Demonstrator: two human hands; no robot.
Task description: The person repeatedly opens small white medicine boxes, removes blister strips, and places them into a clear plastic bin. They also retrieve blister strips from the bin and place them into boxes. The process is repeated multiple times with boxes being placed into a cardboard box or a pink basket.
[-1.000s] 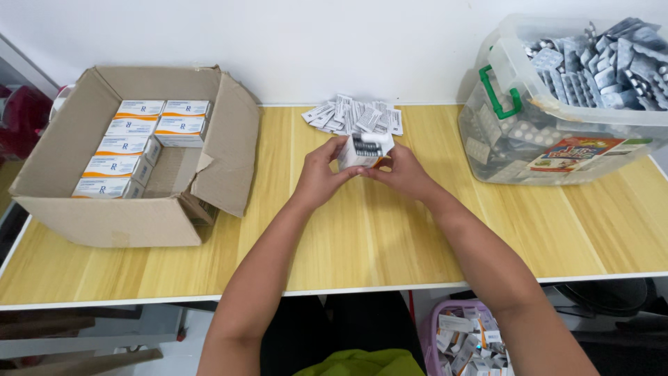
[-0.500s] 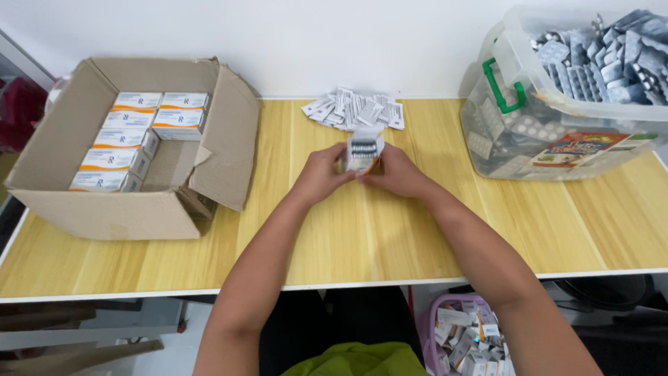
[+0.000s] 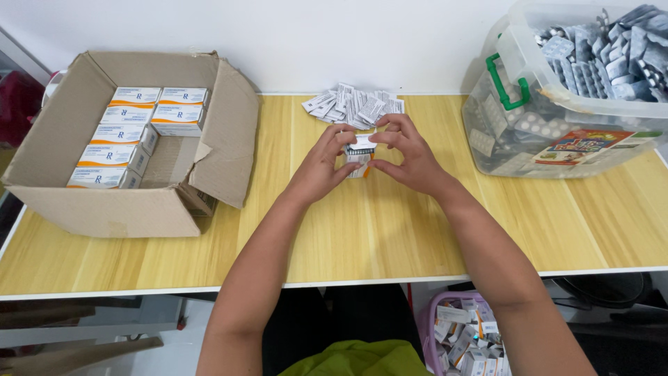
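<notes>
Head view, hands: the left hand point(image 3: 321, 161) and right hand point(image 3: 410, 157) are brought together over the middle of the wooden table point(image 3: 362, 230), both closed on one small carton point(image 3: 360, 152).
Left hand: fingers are curled round the carton's left side, thumb at the front.
Right hand: fingers are arched over the top, thumb tucked under; the upper flap seems to be pinched, though the exact contact is hidden.
Small carton: white with an orange edge, held upright just above the tabletop, between the palms.
Folded leaflets: a loose heap of printed leaflets point(image 3: 355, 108) is seen just behind the hands, near the wall.
Cardboard box: a large open cardboard box point(image 3: 132, 202) is set at the left, with rows of finished white cartons point(image 3: 139, 132) packed flat in it; part of its floor is unfilled.
Clear bin: a clear plastic bin point(image 3: 529, 139) with a green latch is placed at the right, heaped with silver blister strips point(image 3: 612, 49).
Basket: a purple basket point(image 3: 435, 327) of scraps is glimpsed below the table edge.
Handling note: the carton is judged best kept square by light, even pressure on both sides, the flap being eased in without crushing the thin card.
</notes>
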